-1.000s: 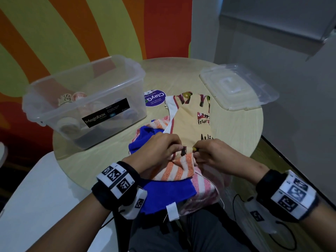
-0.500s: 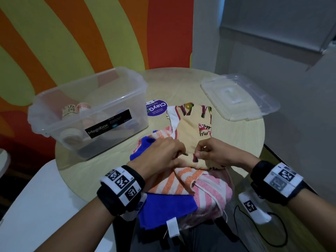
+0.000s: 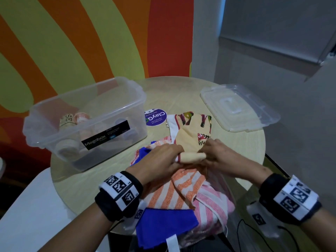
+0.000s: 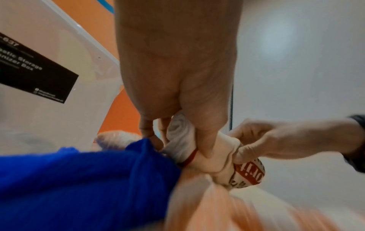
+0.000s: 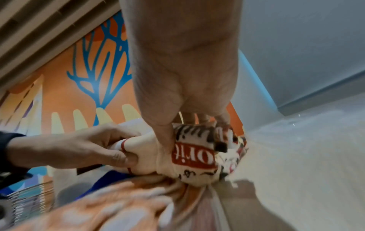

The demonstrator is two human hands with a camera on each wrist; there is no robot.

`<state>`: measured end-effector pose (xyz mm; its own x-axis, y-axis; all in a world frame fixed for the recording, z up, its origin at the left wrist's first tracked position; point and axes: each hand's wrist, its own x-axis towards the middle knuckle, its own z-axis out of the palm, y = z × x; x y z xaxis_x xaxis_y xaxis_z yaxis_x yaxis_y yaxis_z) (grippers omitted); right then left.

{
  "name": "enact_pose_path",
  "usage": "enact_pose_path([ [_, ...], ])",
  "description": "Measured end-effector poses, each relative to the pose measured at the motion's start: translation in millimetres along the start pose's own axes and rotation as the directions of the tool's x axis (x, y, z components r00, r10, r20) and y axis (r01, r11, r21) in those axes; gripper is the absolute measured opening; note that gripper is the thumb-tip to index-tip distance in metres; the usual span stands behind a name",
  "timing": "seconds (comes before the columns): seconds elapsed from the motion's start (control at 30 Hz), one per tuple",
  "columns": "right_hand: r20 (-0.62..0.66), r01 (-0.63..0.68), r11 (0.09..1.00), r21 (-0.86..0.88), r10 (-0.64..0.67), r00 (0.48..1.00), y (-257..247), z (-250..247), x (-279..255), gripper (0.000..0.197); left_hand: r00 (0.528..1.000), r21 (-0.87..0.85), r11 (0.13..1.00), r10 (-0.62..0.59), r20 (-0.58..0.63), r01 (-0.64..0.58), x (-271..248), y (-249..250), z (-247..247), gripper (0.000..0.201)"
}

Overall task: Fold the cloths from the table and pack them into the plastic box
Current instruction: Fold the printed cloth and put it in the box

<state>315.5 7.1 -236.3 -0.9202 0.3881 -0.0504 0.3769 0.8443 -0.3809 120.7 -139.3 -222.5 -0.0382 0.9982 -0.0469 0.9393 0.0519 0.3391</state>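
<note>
A cream printed cloth (image 3: pixel 189 137) lies on the round table (image 3: pixel 181 95), its near end rolled into a tight tube (image 3: pixel 191 157). My left hand (image 3: pixel 163 159) grips the tube's left end (image 4: pixel 183 145), thumb and fingers curled round it. My right hand (image 3: pixel 216 157) pinches the tube's right end (image 5: pixel 195 156), where red lettering shows. Under them lie an orange-striped towel (image 3: pixel 183 186), a pink-striped towel (image 3: pixel 212 206) and a blue cloth (image 3: pixel 163 226) hanging over the table's near edge. The clear plastic box (image 3: pixel 87 122) stands at the left, holding several rolled cloths.
The box's clear lid (image 3: pixel 238 108) lies at the table's far right. A purple round sticker (image 3: pixel 156 117) sits between box and printed cloth. Behind the table stand a striped wall and a grey wall. A black cable (image 3: pixel 241 231) hangs near my right wrist.
Both hands have rolled the printed cloth's near end away from me into a tube. Less of the flat cloth shows now than a second ago.
</note>
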Motion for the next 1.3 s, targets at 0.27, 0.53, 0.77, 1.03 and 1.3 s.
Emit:
enact_pose_path([
  [0.27,-0.328,-0.028,0.997,0.069,0.050,0.943,16.9,-87.3,66.5,0.020,0.958,0.162,0.984,-0.018,-0.286,0.067,89.1,-22.7,-81.2,0.007],
  [0.53,-0.751,0.075,0.995,-0.061,-0.095,0.653,11.2,-176.9,101.6,0.032,0.717,0.228,0.973,0.135,-0.684,0.034,109.3,-1.0,-179.5,0.032],
  [0.77,-0.237,0.220,0.975,0.024,-0.209,0.949,-11.8,-108.1,8.5,0.031,0.950,0.024,0.996,0.094,-0.297,-0.091,-5.3,0.6,-91.4,0.017],
  [1.03,0.145,0.086,0.960,0.267,-0.128,0.981,3.0,-1.0,-37.5,0.020,0.985,-0.038,0.999,-0.015,0.170,0.021,-47.3,3.2,-3.5,0.039],
  [1.3,0.123,-0.044,0.905,0.424,-0.009,0.992,15.8,15.4,-19.3,0.022,0.963,-0.068,0.963,-0.253,0.096,0.260,-18.5,0.8,2.4,0.037],
])
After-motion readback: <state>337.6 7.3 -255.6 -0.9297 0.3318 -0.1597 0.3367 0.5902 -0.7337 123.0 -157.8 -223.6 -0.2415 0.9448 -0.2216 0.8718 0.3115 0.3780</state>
